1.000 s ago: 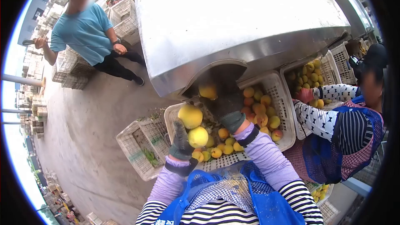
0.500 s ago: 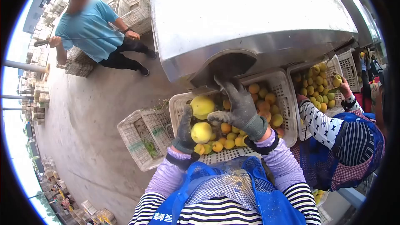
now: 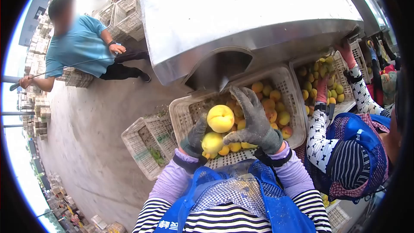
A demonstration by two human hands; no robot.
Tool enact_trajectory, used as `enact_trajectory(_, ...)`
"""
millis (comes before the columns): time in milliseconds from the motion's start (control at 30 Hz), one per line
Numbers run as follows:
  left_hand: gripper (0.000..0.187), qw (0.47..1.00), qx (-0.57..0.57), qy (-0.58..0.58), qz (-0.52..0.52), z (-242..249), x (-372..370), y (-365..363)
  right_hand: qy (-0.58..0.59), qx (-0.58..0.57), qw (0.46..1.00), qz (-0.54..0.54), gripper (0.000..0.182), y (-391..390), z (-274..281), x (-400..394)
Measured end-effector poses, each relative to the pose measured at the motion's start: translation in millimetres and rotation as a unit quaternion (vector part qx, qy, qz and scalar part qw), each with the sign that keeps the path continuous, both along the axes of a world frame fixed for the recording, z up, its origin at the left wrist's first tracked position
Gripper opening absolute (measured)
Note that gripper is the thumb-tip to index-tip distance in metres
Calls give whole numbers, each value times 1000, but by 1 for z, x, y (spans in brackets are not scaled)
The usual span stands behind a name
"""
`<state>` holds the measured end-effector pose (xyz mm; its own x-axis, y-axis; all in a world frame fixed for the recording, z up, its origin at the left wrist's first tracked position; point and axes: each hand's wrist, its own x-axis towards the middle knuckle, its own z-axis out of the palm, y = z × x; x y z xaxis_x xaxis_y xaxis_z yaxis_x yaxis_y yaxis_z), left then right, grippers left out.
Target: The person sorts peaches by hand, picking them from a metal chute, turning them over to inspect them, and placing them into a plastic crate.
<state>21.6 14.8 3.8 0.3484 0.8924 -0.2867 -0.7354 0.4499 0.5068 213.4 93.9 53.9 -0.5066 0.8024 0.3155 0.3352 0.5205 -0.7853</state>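
My left hand [image 3: 196, 137], in a dark grey glove, is closed on two yellow peaches over a white plastic crate [image 3: 181, 118]. The upper peach [image 3: 220, 118] shows its crease; the lower peach [image 3: 212, 143] sits nearer my wrist. Much of the left fingers is hidden behind the fruit. My right hand [image 3: 254, 125], gloved too, is open with fingers spread and its thumb close to the lower peach. Smaller yellow and orange-red peaches [image 3: 271, 103] lie in the crate beneath both hands. A dark chute opening [image 3: 220, 67] in a metal machine is just beyond.
The machine's broad white top [image 3: 250, 4] overhangs the crate. Another crate [image 3: 144, 146] with some leaves stands on the floor at left. To the right, a co-worker's pink-gloved hand [image 3: 322, 88] reaches into a fruit crate. A person in a blue shirt [image 3: 79, 43] holds a thin rod.
The upper peach has turned and shifted right, and my right hand has drawn slightly back from the chute. The co-worker's hands moved, one up to the machine. The blue-shirted person shifted left in view.
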Motion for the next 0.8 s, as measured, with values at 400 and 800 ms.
enact_trajectory(400,69,988,-86,26,127,-17,-4,20,-175,87,969,-154,66,75,-61,-81)
enact_trajectory(800,50,896,148,406,106,-11,-4,10,-32,17,999,12,69,-17,-42,-43)
